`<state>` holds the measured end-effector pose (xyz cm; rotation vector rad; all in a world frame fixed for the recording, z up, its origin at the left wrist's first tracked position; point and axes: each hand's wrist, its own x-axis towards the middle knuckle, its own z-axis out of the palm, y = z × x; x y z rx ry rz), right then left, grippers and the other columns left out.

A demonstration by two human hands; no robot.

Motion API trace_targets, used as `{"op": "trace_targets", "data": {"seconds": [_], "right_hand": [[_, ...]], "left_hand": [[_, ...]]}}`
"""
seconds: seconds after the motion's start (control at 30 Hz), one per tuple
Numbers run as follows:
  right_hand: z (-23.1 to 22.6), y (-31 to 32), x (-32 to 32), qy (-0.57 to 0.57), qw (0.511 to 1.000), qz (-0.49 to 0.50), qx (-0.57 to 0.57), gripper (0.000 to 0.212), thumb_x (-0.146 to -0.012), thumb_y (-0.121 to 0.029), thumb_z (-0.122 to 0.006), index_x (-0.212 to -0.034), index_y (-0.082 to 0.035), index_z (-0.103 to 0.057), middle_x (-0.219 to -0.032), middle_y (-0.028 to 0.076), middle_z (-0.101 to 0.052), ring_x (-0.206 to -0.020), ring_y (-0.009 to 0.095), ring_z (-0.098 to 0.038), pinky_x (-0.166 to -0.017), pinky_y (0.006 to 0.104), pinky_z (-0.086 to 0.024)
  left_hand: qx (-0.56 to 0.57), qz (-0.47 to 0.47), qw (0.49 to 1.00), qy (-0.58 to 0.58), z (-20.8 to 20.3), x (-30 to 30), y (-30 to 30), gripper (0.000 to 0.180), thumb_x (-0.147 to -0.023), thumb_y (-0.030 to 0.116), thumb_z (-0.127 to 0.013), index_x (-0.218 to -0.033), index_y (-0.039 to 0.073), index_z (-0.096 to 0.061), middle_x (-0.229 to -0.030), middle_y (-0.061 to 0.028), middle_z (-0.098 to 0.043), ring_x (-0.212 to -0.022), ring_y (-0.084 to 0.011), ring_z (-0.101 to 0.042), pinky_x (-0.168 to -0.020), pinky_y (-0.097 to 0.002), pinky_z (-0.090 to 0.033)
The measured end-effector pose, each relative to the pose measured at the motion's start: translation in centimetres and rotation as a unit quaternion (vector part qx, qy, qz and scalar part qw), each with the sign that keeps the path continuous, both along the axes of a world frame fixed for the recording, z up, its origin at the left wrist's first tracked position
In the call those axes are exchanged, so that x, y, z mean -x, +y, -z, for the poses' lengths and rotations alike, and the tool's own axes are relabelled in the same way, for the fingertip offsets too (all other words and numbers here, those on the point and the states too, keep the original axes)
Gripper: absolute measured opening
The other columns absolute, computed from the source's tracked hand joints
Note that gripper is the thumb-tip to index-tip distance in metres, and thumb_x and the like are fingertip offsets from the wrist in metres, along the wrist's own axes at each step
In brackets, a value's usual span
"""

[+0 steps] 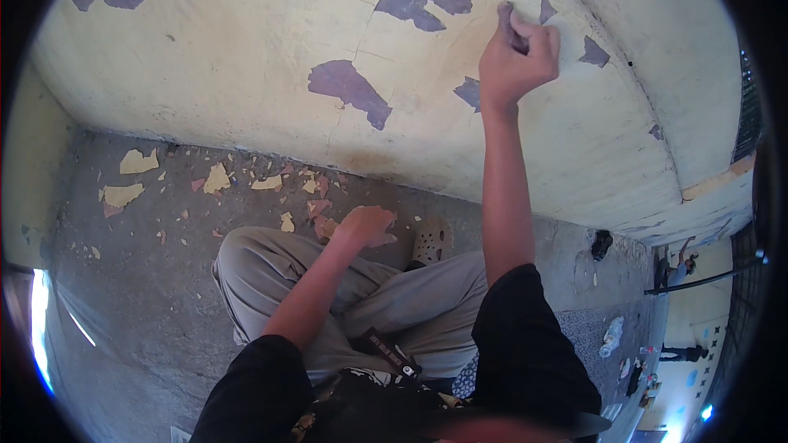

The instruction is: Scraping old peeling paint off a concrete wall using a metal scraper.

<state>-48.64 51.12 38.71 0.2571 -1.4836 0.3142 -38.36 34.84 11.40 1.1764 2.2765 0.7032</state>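
Note:
My right hand (524, 61) is raised against the cream wall (427, 107), its fingers wrapped round a short brownish tool (511, 30) whose kind I cannot make out. The tool's upper end meets the paint beside several bare purple-grey patches (350, 90). Low over my crossed legs (271, 267), my left hand (369, 226) hangs with loosely bent fingers apart and nothing visible in them. Pink paint flakes (318, 207) lie on the floor just beyond it.
Cream and pink paint chips (138, 162) litter the grey floor (156, 230) along the wall's foot. A perforated clog (432, 242) shows beside my legs. Far right are a dark lump (602, 244), a clear plastic bag (611, 336) and two other people (683, 269).

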Motion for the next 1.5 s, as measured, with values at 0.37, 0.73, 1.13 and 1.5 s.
{"op": "trace_targets", "data": {"seconds": [0.37, 0.73, 1.13, 1.5], "right_hand": [[-0.2, 0.7, -1.4, -0.06, 0.997, -0.015, 0.035, 0.022, -0.075, 0.0, -0.086, -0.071, -0.002, -0.065, -0.067, 0.002, -0.052, -0.054, 0.011, -0.044, -0.049, 0.0275, -0.034], [4.1, 2.0, -2.6, -0.099, 0.993, -0.035, -0.052, 0.022, -0.073, 0.0, -0.085, -0.071, -0.006, -0.065, -0.068, 0.005, -0.052, -0.053, 0.017, -0.053, -0.047, 0.0301, -0.038], [2.0, 1.7, -1.6, -0.042, 0.995, 0.002, -0.088, 0.02, -0.074, 0.0, -0.083, -0.073, -0.006, -0.064, -0.067, 0.005, -0.052, -0.052, 0.019, -0.053, -0.045, 0.0329, -0.038], [-1.0, 1.5, 0.3, -0.019, 0.994, -0.012, -0.107, 0.02, -0.074, -0.003, -0.085, -0.075, -0.006, -0.065, -0.069, 0.005, -0.053, -0.054, 0.02, -0.054, -0.047, 0.0326, -0.041]], "left_hand": [[0.017, 0.01, 1.0, -0.01, 0.2, -0.1, 0.0, 0.047, -0.086, 0.042, -0.071, -0.117, 0.006, -0.069, -0.109, -0.02, -0.071, -0.106, -0.0389, -0.066, -0.094, -0.0482, -0.052], [0.005, 0.009, 1.0, 0.015, 0.9, 0.2, 0.3, 0.044, -0.086, 0.041, -0.07, -0.115, 0.007, -0.07, -0.105, -0.019, -0.072, -0.103, -0.0384, -0.067, -0.093, -0.0482, -0.052], [0.019, 0.01, 1.0, 0.008, 0.2, 0.4, 0.2, 0.045, -0.087, 0.043, -0.07, -0.118, 0.01, -0.07, -0.105, -0.0172, -0.072, -0.103, -0.0371, -0.068, -0.092, -0.0475, -0.052], [0.026, 0.001, 1.0, -0.004, -0.5, 0.1, 0.1, 0.046, -0.087, 0.043, -0.071, -0.119, 0.009, -0.069, -0.107, -0.0178, -0.072, -0.106, -0.0373, -0.067, -0.093, -0.0475, -0.052]]}}
